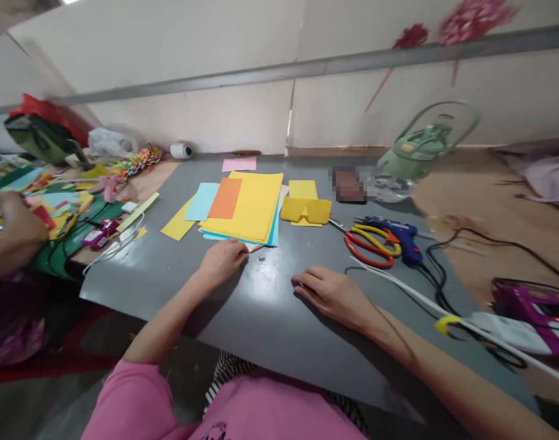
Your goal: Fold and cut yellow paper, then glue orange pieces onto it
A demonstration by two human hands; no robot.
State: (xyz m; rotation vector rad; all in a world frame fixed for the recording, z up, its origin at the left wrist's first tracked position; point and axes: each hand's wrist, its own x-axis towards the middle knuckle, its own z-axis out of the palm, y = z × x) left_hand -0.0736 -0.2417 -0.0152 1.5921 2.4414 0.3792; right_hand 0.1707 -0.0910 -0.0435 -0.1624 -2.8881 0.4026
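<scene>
My left hand (223, 259) rests on the grey mat (261, 318), its fingers curled loosely at the near edge of a stack of coloured paper (247, 206) with a yellow sheet on top. Flat on the mat to the right lies my right hand (328, 292), fingers together and pointing left; whether anything is under them is hidden. A folded yellow paper piece (306, 209) sits just right of the stack. Neither hand lifts anything.
Red-and-yellow scissors (370, 243) and a blue glue gun (401, 234) with black cables lie at the right. A green fan (421, 146) stands behind. Another person's hand (8, 229) works at the left amid paper scraps. A purple glue gun (531, 305) sits far right.
</scene>
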